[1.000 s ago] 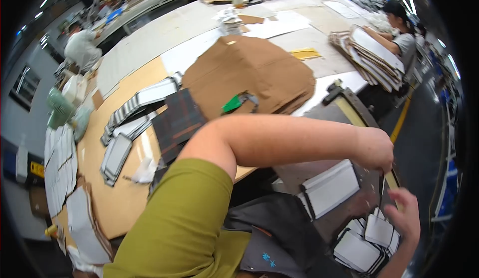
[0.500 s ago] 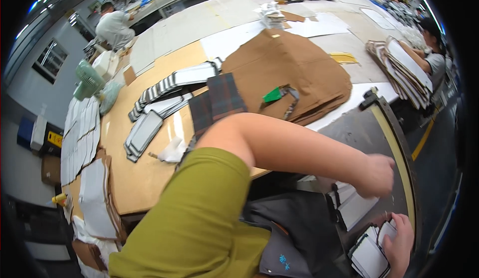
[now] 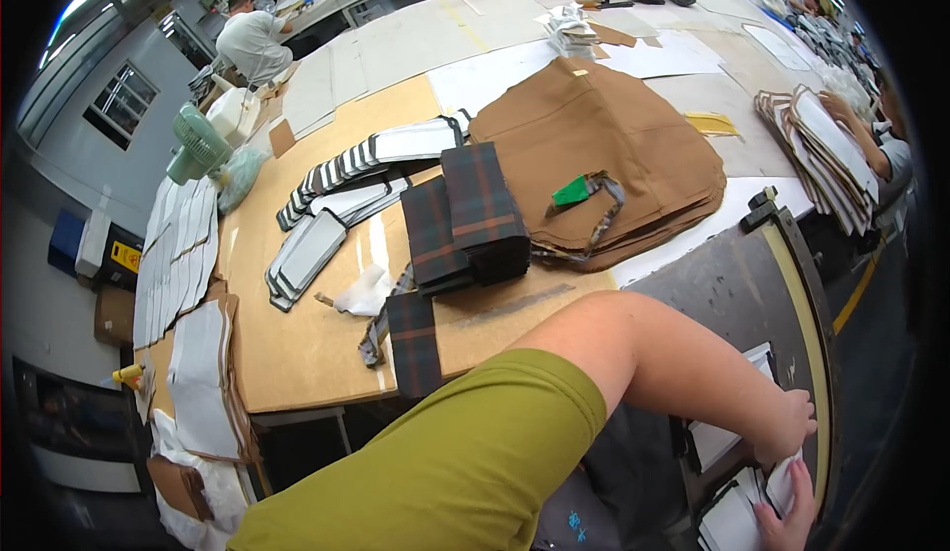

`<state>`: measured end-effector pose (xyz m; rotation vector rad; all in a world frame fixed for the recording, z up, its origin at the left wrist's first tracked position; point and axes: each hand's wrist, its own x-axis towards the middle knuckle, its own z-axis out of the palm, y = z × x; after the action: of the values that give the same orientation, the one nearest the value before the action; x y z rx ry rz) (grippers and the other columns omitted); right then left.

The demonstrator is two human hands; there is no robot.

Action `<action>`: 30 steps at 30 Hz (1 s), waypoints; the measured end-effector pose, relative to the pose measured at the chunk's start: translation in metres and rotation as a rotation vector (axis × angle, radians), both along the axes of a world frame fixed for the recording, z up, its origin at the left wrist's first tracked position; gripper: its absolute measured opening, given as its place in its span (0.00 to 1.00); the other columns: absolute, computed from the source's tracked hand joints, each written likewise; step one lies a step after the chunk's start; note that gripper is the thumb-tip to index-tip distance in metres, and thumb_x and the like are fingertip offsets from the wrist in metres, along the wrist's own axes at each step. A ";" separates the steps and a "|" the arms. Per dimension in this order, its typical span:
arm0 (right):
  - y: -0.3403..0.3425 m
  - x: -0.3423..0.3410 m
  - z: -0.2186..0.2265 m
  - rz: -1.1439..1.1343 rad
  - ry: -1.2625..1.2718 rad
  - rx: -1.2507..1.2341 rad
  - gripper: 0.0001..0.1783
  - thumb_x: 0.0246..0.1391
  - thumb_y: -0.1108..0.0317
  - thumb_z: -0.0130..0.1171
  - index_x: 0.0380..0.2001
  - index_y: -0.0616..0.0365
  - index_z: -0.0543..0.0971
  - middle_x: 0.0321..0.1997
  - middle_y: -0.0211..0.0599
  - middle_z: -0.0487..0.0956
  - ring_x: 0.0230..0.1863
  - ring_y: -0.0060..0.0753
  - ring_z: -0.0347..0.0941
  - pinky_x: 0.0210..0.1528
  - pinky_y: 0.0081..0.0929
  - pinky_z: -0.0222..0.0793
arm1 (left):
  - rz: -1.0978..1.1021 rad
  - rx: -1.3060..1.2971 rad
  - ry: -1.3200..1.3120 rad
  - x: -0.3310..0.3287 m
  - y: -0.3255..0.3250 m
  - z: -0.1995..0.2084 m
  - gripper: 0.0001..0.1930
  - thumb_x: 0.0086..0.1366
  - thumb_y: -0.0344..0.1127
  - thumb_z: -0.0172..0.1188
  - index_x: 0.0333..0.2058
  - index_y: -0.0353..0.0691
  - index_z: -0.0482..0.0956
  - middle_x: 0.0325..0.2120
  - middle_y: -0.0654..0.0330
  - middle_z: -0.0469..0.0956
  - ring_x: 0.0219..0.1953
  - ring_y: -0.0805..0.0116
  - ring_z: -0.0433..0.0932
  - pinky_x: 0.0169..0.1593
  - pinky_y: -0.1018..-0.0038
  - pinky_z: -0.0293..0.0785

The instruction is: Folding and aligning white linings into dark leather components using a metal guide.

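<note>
White panels [image 3: 737, 521] lie stacked at 5 o'clock, low beside the dark surface [image 3: 732, 294]. Left hand [image 3: 792, 427] and right hand [image 3: 787, 516] both pinch one white piece [image 3: 782, 480] there. Plaid pieces [image 3: 465, 220] at 12 o'clock sit untouched, so much sorting seems left.

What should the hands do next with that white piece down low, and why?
Probably lift the white piece free of the stack of white pieces below the grey table. The left hand and right hand both pinch it at the lower right, and it sits above the stack, so it looks half picked up already.
</note>
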<state>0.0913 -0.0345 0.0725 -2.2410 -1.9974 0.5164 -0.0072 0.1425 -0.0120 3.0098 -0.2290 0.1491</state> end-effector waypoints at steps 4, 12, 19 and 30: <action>-0.020 0.007 -0.031 -0.086 -0.071 0.223 0.28 0.43 0.80 0.59 0.53 0.63 0.76 0.59 0.53 0.75 0.60 0.57 0.71 0.64 0.40 0.65 | -0.008 0.022 -0.032 0.014 -0.005 -0.007 0.19 0.52 0.46 0.66 0.42 0.49 0.86 0.52 0.58 0.74 0.57 0.60 0.70 0.57 0.66 0.63; 0.005 0.011 -0.022 -0.438 0.050 0.476 0.10 0.63 0.69 0.56 0.41 0.64 0.80 0.30 0.48 0.80 0.29 0.36 0.73 0.38 0.27 0.70 | 0.057 -0.319 -0.009 -0.018 0.021 0.017 0.14 0.60 0.42 0.65 0.41 0.41 0.83 0.39 0.51 0.76 0.48 0.51 0.77 0.50 0.60 0.75; 0.003 0.045 0.000 -0.650 0.230 0.736 0.16 0.63 0.60 0.61 0.32 0.65 0.80 0.21 0.40 0.76 0.27 0.16 0.67 0.31 0.24 0.67 | -0.254 -0.438 -0.184 -0.014 -0.020 0.010 0.19 0.71 0.48 0.53 0.52 0.43 0.80 0.53 0.54 0.76 0.56 0.54 0.73 0.60 0.63 0.68; 0.103 0.030 -0.042 -0.231 0.694 0.690 0.13 0.59 0.74 0.62 0.47 0.55 0.85 0.44 0.28 0.85 0.43 0.16 0.76 0.51 0.20 0.72 | 0.400 -0.248 -0.384 0.008 0.068 0.017 0.19 0.58 0.41 0.67 0.45 0.37 0.80 0.51 0.53 0.78 0.58 0.51 0.73 0.60 0.60 0.68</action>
<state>0.1210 0.0683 0.0308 -1.5442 -1.2762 0.4090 0.0009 0.2109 0.0045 2.7139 0.3387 0.7330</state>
